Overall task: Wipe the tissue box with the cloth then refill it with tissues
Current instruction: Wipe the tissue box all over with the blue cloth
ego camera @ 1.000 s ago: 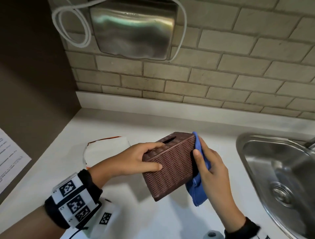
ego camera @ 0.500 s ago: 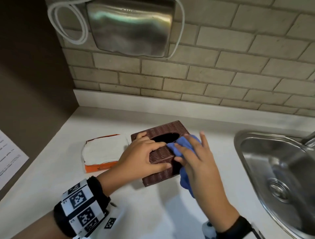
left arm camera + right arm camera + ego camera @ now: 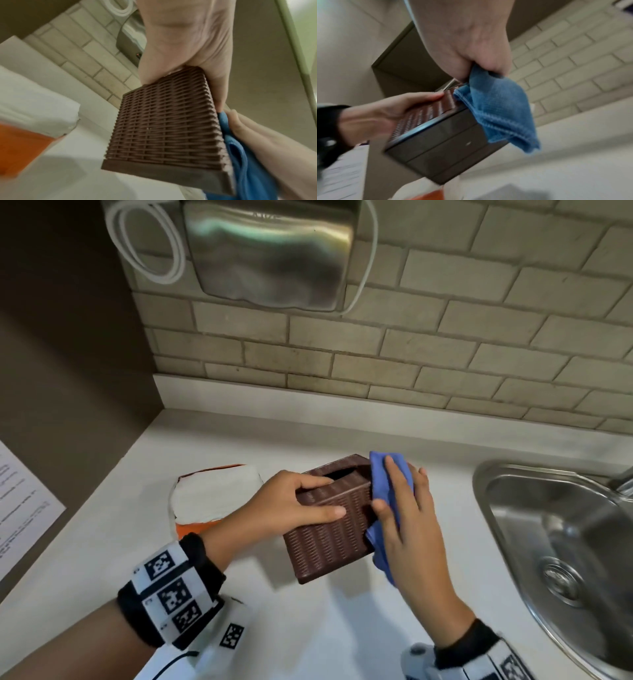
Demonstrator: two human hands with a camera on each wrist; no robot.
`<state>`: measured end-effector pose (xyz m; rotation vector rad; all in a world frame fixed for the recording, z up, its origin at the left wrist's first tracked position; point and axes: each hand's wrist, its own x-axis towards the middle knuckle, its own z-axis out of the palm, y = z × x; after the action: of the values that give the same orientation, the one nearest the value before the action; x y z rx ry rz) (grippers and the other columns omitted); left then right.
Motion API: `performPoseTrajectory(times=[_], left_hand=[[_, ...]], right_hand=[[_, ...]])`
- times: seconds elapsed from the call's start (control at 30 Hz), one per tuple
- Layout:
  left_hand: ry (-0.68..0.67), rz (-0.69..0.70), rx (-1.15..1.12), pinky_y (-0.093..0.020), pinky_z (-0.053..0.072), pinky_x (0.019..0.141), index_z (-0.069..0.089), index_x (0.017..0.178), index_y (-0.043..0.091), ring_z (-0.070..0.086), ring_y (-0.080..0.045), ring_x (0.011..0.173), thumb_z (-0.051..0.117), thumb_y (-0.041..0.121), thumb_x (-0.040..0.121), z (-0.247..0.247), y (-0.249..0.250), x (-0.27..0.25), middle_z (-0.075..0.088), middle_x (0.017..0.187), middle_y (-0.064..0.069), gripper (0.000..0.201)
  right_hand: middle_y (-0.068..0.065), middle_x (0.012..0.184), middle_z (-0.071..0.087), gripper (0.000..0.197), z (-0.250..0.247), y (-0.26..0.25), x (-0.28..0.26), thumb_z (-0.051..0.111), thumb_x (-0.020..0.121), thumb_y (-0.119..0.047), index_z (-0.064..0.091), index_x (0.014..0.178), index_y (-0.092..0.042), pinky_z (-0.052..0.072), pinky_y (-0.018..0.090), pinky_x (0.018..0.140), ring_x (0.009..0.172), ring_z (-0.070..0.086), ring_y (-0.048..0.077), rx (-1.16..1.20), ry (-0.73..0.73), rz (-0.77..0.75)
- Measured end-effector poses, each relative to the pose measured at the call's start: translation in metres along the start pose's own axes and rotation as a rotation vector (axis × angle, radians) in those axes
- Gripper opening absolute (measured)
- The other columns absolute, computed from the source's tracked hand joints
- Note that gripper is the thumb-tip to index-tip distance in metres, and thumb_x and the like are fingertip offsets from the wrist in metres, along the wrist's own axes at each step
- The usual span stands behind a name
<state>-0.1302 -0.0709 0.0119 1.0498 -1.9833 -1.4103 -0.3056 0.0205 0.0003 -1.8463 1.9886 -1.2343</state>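
Note:
My left hand [image 3: 301, 501] grips the brown woven tissue box [image 3: 329, 539], thumb on the near side and fingers on the top by the slot. The box is tilted, and the wrist views show it lifted off the white counter [image 3: 308, 628]. My right hand [image 3: 407, 508] holds the blue cloth [image 3: 387, 477] against the box's right end, fingers spread over it, thumb at the front edge. In the right wrist view the cloth [image 3: 498, 108] hangs past the dark base [image 3: 440, 142]. A white tissue stack in an orange wrapper [image 3: 215, 494] lies left of the box.
A steel sink [image 3: 479, 484] is set into the counter at the right. On the brick wall above hangs a metal hand dryer [image 3: 270, 251] with a looped white cord. A printed sheet [image 3: 20, 501] sticks to the brown wall on the left.
Half a second ago the cloth lay over the slot on top; now my right hand has slid it to the box's right end. My left hand has tipped the box again.

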Motion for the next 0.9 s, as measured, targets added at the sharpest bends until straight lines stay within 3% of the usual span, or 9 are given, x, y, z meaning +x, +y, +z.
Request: performPoseTrajectory(times=[0.13,0.23,0.3,0.4,0.5,0.57,0.67,0.77,0.9], left_hand=[[0.002,-0.058,-0.186,-0.016,0.053,0.079,0.074,0.103,0.021,0.069,-0.006,0.086,0.078,0.016,0.076,-0.006,0.002,0.008,0.076,0.098,0.002,0.028],[-0.028,-0.113,-0.21,-0.016,0.054,0.077,0.074,0.105,0.02,0.07,-0.01,0.088,0.077,0.016,0.077,-0.011,-0.002,0.009,0.076,0.1,-0.001,0.028],[-0.026,-0.139,-0.233,-0.015,0.053,0.075,0.075,0.1,0.024,0.071,-0.01,0.086,0.076,0.018,0.077,-0.014,-0.003,0.008,0.077,0.097,0.0,0.024],[-0.027,-0.169,-0.3,-0.022,0.054,0.084,0.074,0.104,0.019,0.071,-0.015,0.092,0.074,0.02,0.079,-0.011,-0.003,0.011,0.076,0.099,-0.004,0.024],[-0.003,-0.169,-0.355,-0.029,0.052,0.09,0.074,0.105,0.013,0.07,-0.019,0.094,0.071,0.017,0.082,-0.008,-0.001,0.015,0.075,0.102,-0.009,0.024],[-0.021,-0.173,-0.331,-0.03,0.052,0.094,0.073,0.105,0.015,0.07,-0.02,0.099,0.071,0.019,0.082,-0.008,-0.003,0.016,0.075,0.103,-0.007,0.023],[-0.025,-0.199,-0.368,-0.031,0.052,0.093,0.072,0.108,0.014,0.069,-0.022,0.101,0.07,0.019,0.084,-0.01,-0.007,0.012,0.075,0.105,-0.01,0.025],[0.011,-0.237,-0.432,-0.026,0.055,0.081,0.073,0.105,0.012,0.071,-0.02,0.089,0.069,0.02,0.084,-0.008,-0.008,0.012,0.075,0.101,-0.012,0.023],[0.053,-0.266,-0.455,-0.026,0.054,0.081,0.074,0.103,0.012,0.071,-0.022,0.088,0.067,0.024,0.085,-0.007,-0.004,0.016,0.075,0.099,-0.014,0.023]], right_hand=[[0.001,0.16,-0.005,0.071,0.026,-0.001,-0.031,0.055,0.092,-0.019,0.015,0.15,-0.023,-0.008,0.011,0.113,0.146,-0.016,0.024,-0.223,-0.111,-0.215],[0.002,0.161,-0.002,0.079,0.029,0.011,-0.035,0.063,0.087,-0.013,0.018,0.15,-0.019,0.003,0.018,0.115,0.147,-0.013,0.025,-0.334,-0.228,-0.271],[-0.003,0.16,-0.008,0.064,0.022,0.025,-0.023,0.048,0.094,-0.017,0.017,0.151,-0.02,0.008,0.026,0.118,0.146,-0.016,0.02,-0.348,-0.171,-0.206],[-0.009,0.159,-0.005,0.074,0.025,0.026,-0.017,0.05,0.089,0.007,0.02,0.149,-0.024,0.011,0.033,0.119,0.146,-0.013,0.014,-0.24,-0.045,-0.092],[-0.006,0.16,0.001,0.073,0.049,-0.001,-0.047,0.036,0.081,0.007,0.023,0.146,-0.024,0.031,0.049,0.111,0.147,-0.003,0.023,-0.23,-0.124,-0.334],[0.0,0.158,0.011,0.063,0.051,-0.002,-0.06,0.038,0.084,-0.006,0.031,0.145,-0.017,0.045,0.043,0.102,0.146,0.006,0.028,-0.269,-0.22,-0.495],[-0.008,0.16,0.008,0.064,0.037,0.017,-0.047,0.045,0.086,-0.011,0.029,0.147,-0.022,0.029,0.03,0.111,0.148,0.003,0.023,-0.238,-0.213,-0.426],[-0.009,0.16,0.006,0.089,0.037,0.019,-0.042,0.046,0.075,0.021,0.025,0.149,-0.024,0.007,0.016,0.115,0.148,0.003,0.026,-0.247,-0.103,-0.298],[-0.002,0.156,0.02,0.056,0.047,0.0,-0.065,0.017,0.096,0.006,0.038,0.142,-0.018,0.023,0.033,0.116,0.146,0.009,0.029,-0.411,-0.159,-0.598]])
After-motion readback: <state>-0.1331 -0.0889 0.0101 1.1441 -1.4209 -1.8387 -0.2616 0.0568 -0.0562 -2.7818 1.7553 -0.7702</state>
